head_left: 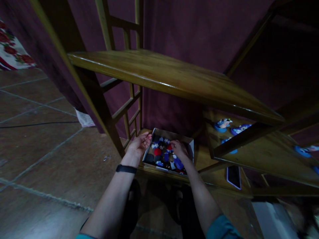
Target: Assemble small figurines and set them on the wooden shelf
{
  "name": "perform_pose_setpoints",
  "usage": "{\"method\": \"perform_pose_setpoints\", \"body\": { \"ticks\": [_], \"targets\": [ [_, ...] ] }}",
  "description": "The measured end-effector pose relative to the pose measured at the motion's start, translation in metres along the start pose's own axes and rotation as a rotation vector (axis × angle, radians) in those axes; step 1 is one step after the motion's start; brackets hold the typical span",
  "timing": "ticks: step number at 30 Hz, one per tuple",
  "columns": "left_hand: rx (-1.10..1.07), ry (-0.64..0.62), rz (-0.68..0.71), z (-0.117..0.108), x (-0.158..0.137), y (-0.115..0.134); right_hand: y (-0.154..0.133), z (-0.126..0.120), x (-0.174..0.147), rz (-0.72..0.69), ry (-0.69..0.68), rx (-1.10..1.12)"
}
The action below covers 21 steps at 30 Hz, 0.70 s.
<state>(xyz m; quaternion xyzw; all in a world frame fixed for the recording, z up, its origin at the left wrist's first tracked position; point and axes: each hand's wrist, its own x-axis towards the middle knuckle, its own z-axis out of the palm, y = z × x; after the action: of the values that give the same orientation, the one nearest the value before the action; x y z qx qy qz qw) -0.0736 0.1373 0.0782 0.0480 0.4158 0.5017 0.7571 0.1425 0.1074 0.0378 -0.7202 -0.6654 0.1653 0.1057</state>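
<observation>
A shallow white-edged box (193, 149) stands on the low wooden shelf, holding several small blue, white, red and black figurine-like pieces. Among them are a red round piece (157, 151) and a dark round piece (149, 158). My left hand (141, 143), with a black band on its wrist, is at the box's left wall, palm turned up and fingers apart, with nothing in it. Inside the box is my right hand (178, 149), its fingers bent down beside a red piece (169, 146). Whether those fingers grip anything is hidden.
Above the box juts a wooden shelf board (159, 69). Several blue-based figurines, one of them a figurine (222, 124) with a light top, stand on the shelf at right. A phone-like dark slab (233, 177) lies on the lower board. A black cable (40, 124) crosses the floor.
</observation>
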Motion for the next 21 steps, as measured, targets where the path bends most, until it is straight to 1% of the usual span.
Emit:
{"method": "perform_pose_setpoints", "body": {
  "ticks": [2, 4, 7, 10, 12, 14, 18, 21],
  "targets": [
    [-0.001, 0.001, -0.002, -0.001, 0.001, 0.0, -0.004, -0.001, -0.001, -0.014, -0.017, 0.001],
    [-0.003, 0.003, 0.0, -0.001, 0.002, -0.001, -0.002, -0.005, -0.002, 0.014, -0.052, -0.006],
    [0.004, -0.002, 0.002, -0.002, 0.003, -0.001, 0.007, -0.014, -0.009, 0.074, -0.151, -0.011],
    [0.024, -0.02, 0.011, -0.002, 0.003, -0.002, 0.016, -0.018, -0.023, 0.107, -0.253, -0.122],
    [0.023, -0.021, 0.016, -0.001, 0.002, -0.002, 0.018, -0.015, -0.035, 0.12, -0.265, -0.23],
    [0.007, -0.014, 0.01, 0.0, 0.001, -0.002, 0.018, -0.008, -0.045, 0.122, -0.282, -0.291],
    [0.011, -0.018, 0.004, 0.002, -0.002, -0.006, 0.017, 0.007, -0.056, 0.092, -0.304, -0.306],
    [0.058, -0.032, 0.02, 0.004, -0.003, -0.013, 0.02, 0.008, -0.055, 0.082, -0.294, -0.278]
  ]
}}
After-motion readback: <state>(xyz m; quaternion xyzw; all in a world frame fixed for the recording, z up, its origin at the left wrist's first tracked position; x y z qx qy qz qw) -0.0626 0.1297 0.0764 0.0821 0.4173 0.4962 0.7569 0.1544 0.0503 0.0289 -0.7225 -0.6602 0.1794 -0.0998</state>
